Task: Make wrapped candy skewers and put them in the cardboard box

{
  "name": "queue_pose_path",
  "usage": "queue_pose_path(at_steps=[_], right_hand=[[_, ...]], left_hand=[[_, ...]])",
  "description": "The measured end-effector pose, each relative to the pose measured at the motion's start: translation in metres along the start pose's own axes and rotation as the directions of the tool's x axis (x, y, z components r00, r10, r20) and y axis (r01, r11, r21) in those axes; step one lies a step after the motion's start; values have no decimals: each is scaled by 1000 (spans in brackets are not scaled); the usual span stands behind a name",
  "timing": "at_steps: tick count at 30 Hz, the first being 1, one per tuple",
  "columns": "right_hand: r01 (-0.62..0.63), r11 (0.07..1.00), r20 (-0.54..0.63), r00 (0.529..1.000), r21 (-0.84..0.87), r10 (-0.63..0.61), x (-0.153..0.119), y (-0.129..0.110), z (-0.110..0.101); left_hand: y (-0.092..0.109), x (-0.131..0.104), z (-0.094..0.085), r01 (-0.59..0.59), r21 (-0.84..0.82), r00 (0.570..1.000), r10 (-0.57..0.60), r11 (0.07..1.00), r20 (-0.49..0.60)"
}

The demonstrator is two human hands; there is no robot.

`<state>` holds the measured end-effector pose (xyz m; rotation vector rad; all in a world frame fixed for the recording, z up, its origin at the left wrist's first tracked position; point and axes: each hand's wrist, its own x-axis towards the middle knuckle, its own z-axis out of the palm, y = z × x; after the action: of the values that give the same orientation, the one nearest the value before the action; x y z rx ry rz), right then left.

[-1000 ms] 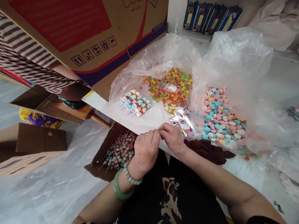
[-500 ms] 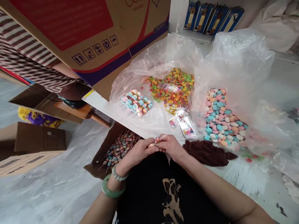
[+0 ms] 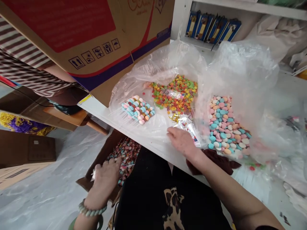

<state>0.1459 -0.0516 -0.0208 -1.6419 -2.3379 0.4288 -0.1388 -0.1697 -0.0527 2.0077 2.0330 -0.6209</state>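
My left hand (image 3: 106,177) is over a cardboard box (image 3: 96,166) on the floor, palm down with fingers apart. The box holds many pastel candies on thin sticks (image 3: 127,147). One stick shows just beside my fingers, and a small white bit at the hand's outer edge is too blurred to name. On the table, my right hand (image 3: 181,140) reaches left with fingers extended, holding nothing visible. Just beyond its fingertips lie gold twist ties (image 3: 174,118). Printed clear packets (image 3: 192,129) are partly under the hand.
Ring gummies (image 3: 182,91) and a pile of skewered pastel candies (image 3: 139,110) lie on plastic sheeting. Loose pastel candies (image 3: 225,127) fill a bag at right. A dark brown cloth (image 3: 216,159) lies near the edge. A large carton (image 3: 96,41) blocks the left, with a person in stripes (image 3: 21,60) behind.
My hands were together at the table edge, working on a small item. Now they are apart: the left has moved down over the box, the right forward toward the twist ties.
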Motion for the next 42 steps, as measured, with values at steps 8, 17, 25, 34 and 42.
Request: queue_pose_path(at_steps=[8, 17, 25, 34, 42], right_hand=[[-244, 964, -380, 906, -109, 187, 137, 70, -35], [-215, 956, -334, 932, -202, 139, 186, 72, -35], [-128, 551, -122, 911, 825, 395, 81, 23, -28], [-203, 374, 81, 945, 905, 316, -1, -25, 14], [-234, 374, 125, 948, 897, 293, -13, -23, 33]], left_hand=[[47, 19, -42, -189, -361, 982, 167, 913, -93], [91, 49, -64, -409, -737, 911, 280, 537, -302], [123, 67, -74, 14, -914, 981, 180, -406, -65], [138, 60, -69, -21, -667, 999, -32, -745, 5], [136, 51, -56, -35, -594, 998, -64, -803, 28]])
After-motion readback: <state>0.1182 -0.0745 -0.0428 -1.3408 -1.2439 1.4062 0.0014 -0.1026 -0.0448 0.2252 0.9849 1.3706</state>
